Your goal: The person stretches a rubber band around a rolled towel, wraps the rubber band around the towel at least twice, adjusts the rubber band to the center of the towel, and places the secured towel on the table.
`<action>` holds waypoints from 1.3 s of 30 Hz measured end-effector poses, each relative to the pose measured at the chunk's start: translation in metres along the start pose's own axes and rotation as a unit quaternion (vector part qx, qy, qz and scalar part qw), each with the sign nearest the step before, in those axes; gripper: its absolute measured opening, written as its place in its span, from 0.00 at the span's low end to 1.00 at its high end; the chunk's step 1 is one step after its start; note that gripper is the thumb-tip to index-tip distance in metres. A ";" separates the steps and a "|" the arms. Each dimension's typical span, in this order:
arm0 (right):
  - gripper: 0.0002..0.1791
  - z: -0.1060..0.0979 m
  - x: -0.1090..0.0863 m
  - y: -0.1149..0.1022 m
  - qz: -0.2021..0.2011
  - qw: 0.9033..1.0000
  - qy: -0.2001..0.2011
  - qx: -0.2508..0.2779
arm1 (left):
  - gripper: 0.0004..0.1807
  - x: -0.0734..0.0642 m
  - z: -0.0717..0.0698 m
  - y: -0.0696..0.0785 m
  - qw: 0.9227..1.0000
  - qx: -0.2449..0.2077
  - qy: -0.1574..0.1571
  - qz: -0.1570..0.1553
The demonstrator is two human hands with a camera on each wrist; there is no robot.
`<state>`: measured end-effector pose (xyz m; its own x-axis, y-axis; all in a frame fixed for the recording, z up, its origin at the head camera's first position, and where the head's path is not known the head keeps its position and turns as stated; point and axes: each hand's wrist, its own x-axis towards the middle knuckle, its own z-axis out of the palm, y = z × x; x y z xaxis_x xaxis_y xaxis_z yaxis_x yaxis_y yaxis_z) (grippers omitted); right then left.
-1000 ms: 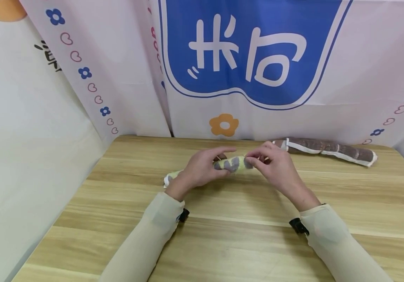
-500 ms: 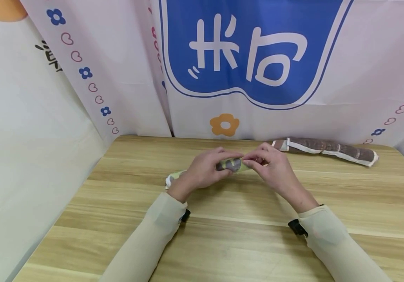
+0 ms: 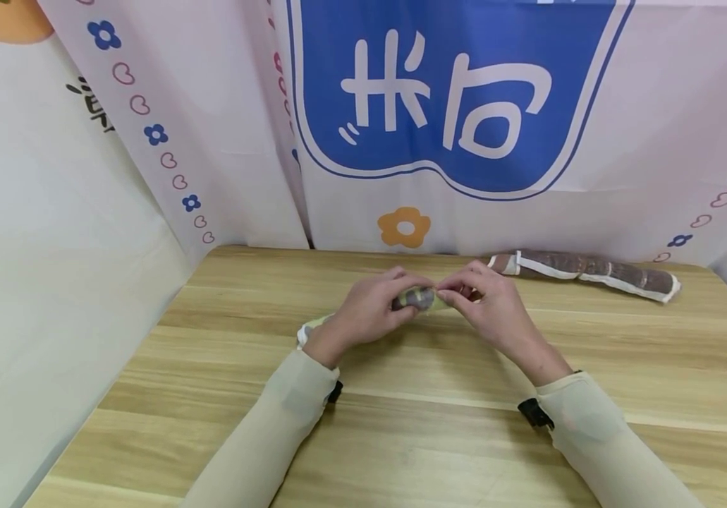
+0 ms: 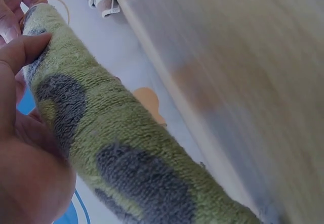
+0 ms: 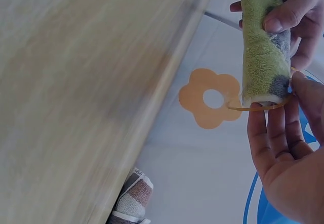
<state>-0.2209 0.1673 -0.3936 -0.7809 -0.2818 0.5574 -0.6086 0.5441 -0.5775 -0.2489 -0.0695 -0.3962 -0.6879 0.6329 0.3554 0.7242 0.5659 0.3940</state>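
Observation:
A rolled green towel (image 3: 419,299) with grey patches slants across the back middle of the table, its left part hidden behind my left forearm and hand. My left hand (image 3: 366,307) grips the roll near its right end, thumb in front and fingers over the back. In the right wrist view, my right hand (image 5: 291,138) pinches a thin orange rubber band (image 5: 248,109) at the end of the green roll (image 5: 260,57). The band's loop stands out around that end, wider than the towel. Fingertips of the right hand are right at the roll's rim.
A second rolled towel (image 3: 598,274), brown with white edging, lies along the back right of the wooden table (image 3: 414,437). Behind the table hangs a printed cloth (image 3: 350,204) that meets its back edge. Another pale cloth wall (image 3: 52,282) stands at the left.
My left fingers have come down over the roll, and my right hand has shifted slightly left, bringing the fingertips of both hands closer together. The brown towel stays put.

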 end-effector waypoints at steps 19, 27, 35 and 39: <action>0.07 0.002 -0.002 0.002 -0.014 1.000 0.007 -0.001 | 0.11 -0.001 0.006 0.000 0.998 0.010 0.057 -0.007; 0.08 0.000 -0.002 0.006 0.011 1.000 0.008 -0.005 | 0.11 -0.001 0.004 -0.002 0.997 0.002 0.076 -0.026; 0.09 0.000 -0.001 0.009 0.047 0.999 0.001 0.006 | 0.11 -0.001 0.000 -0.003 0.994 -0.024 0.105 -0.033; 0.08 0.000 -0.001 0.010 0.062 0.998 0.003 0.010 | 0.11 -0.001 -0.004 -0.003 0.992 -0.047 0.108 -0.040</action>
<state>-0.2265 0.1734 -0.3996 -0.8498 -0.2075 0.4846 -0.5096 0.5587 -0.6543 -0.2503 -0.0735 -0.3947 -0.7444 0.4549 0.4888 0.6665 0.5508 0.5024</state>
